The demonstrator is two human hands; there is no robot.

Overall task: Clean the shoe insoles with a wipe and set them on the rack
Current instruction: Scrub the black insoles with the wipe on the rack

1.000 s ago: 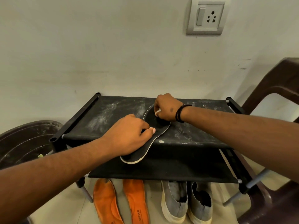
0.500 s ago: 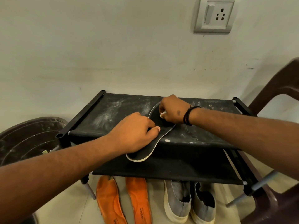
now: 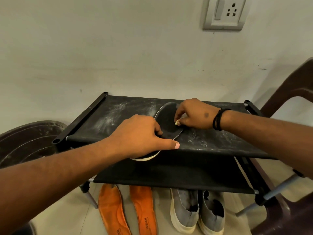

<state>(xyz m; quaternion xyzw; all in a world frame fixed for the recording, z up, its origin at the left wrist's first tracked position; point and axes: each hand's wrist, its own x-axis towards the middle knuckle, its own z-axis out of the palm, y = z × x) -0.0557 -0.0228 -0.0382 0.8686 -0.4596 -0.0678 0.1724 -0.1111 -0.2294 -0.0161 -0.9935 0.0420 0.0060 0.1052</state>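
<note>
1. Against a scuffed pale wall with a switch and socket plate (image 3: 224, 13), a black fabric shoe rack (image 3: 211, 143) stands on a tiled floor, its top shelf streaked with white dust.
2. We see a black insole (image 3: 166, 122) with a pale edge lying on the rack's top shelf, toe toward the wall and heel hanging over the front edge.
3. The left hand (image 3: 144, 138) holds the insole's heel end down, fingers curled over it and thumb stretched along the shelf's front edge.
4. The right hand (image 3: 194, 116), a black band at its wrist, pinches a small pale wipe (image 3: 177, 122) between thumb and fingertips and presses it to the insole's right edge near the middle.
5. We judge the wiping of this insole to be the step in hand; how much of its surface is already clean we cannot tell.
6. Two orange insoles (image 3: 128, 211) lie on the floor under the rack, just beside a pair of grey shoes (image 3: 198, 212), so most of the job looks to be ahead of us.
7. The next move, in our view, calls for a firm brace at the overhanging heel while the wipe travels the insole's length, since the heel has no shelf beneath it.
8. A brown plastic chair (image 3: 288, 106) stands at the right and a dark round tub (image 3: 25, 141) at the left.
</note>
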